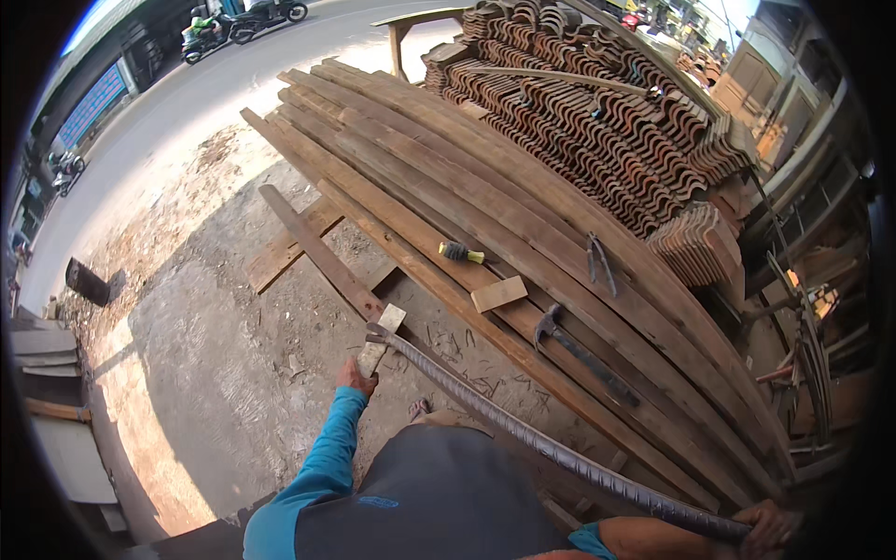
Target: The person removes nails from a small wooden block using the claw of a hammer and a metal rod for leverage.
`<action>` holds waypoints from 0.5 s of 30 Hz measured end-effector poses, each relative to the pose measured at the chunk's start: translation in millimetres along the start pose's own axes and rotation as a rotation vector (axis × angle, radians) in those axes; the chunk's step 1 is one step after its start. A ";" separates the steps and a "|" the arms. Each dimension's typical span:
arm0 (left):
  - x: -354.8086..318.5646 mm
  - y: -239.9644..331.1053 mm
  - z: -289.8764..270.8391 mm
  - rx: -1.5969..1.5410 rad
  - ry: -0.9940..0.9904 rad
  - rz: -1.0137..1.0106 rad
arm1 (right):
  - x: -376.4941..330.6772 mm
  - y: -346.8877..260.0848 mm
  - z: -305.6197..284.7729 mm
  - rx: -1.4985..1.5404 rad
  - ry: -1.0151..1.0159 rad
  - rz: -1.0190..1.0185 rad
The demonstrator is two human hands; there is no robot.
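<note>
My right hand (770, 527), at the lower right, is wrapped round one end of a long ribbed metal pry bar (523, 431). The bar runs up and left across my front to a flattened tip. That tip lies over a pale wood block (393, 318), on or beside a narrow brown plank (317, 250). My left hand (357, 377) is closed on the block's near end, just below the tip. Whether the tip grips a nail there is too small to tell. To the right, a claw hammer (588, 359) rests on the long timber planks (439, 201).
A yellow-and-black handled tool (461, 253), another wood block (498, 294) and pincers (600, 264) lie on the planks. Stacked clay roof tiles (579, 121) stand behind. Loose nails or scraps litter the concrete ground (243, 364). Motorbikes (266, 21) are along the road.
</note>
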State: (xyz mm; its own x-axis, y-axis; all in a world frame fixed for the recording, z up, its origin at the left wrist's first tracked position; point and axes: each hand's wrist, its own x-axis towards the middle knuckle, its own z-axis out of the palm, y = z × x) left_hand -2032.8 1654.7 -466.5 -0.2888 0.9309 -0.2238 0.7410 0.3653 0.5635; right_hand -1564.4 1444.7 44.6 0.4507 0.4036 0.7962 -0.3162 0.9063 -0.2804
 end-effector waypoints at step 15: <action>26.8 24.1 75.6 -2.015 -0.206 -0.750 | -63.6 27.0 74.5 -0.288 -0.011 0.001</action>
State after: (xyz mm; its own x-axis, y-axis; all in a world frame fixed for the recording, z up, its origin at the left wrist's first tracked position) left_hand -1976.9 1688.2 -519.1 0.0121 0.6861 -0.7274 -0.9635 0.2026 0.1751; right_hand -1663.8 1434.2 26.4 0.4410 0.4043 0.8013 -0.0658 0.9050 -0.4203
